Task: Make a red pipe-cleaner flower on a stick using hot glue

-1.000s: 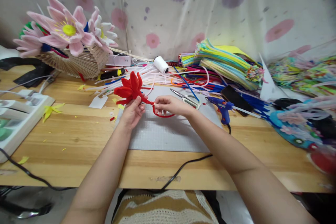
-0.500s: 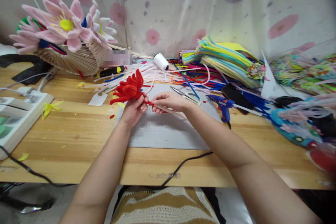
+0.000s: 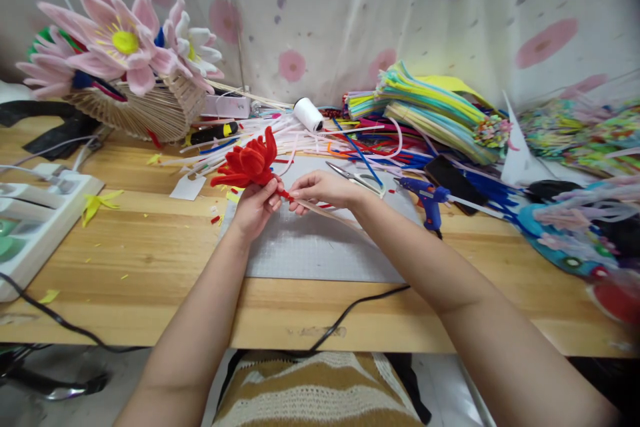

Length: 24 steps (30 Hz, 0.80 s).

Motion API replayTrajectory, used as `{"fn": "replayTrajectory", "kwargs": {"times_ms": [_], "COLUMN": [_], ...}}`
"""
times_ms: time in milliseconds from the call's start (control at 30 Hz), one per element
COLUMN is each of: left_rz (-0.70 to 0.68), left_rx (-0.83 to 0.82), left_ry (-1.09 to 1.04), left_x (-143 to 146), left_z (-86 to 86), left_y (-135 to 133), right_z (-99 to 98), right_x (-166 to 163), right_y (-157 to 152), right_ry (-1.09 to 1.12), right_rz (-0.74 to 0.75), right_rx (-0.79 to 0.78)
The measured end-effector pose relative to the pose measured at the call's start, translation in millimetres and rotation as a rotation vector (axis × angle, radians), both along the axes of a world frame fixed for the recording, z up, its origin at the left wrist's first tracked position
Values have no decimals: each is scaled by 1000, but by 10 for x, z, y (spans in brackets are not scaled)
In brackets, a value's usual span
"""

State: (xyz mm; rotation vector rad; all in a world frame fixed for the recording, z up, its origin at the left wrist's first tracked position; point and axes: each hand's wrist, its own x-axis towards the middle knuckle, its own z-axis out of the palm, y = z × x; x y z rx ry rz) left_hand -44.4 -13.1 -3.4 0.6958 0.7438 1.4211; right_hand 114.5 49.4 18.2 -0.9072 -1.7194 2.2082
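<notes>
Pinched around the base of a red flower (image 3: 250,163), the left hand (image 3: 257,211) keeps it over the far left corner of the grey cutting mat (image 3: 310,260), petals pointing up and leftward. From my remote view, the right hand (image 3: 325,189) has its fingers closed on a pale strip (image 3: 340,215) by the lower end of the red stem (image 3: 285,195) — whether they squeeze the stem too, I cannot tell. That strip slants over the mat, passing beneath the right wrist. On the mat's far right part I see scissors (image 3: 371,181); just beyond its right edge lies a blue glue gun (image 3: 427,201), with a dark phone (image 3: 451,181) behind. Left of the mat sits a white tag (image 3: 187,188) — and beyond its far edge, a white spool (image 3: 309,115).
</notes>
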Motion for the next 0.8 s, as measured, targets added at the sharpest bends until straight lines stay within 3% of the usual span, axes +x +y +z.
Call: {"fn": "replayTrajectory", "kwargs": {"times_ms": [800], "left_rz": [48], "left_rx": [-26], "left_ry": [5], "left_x": [22], "left_z": [47], "left_y": [-9], "right_z": [-100], "right_x": [-15], "right_y": [42], "right_ry": [66], "right_rz": [26], "right_rx": [12]}}
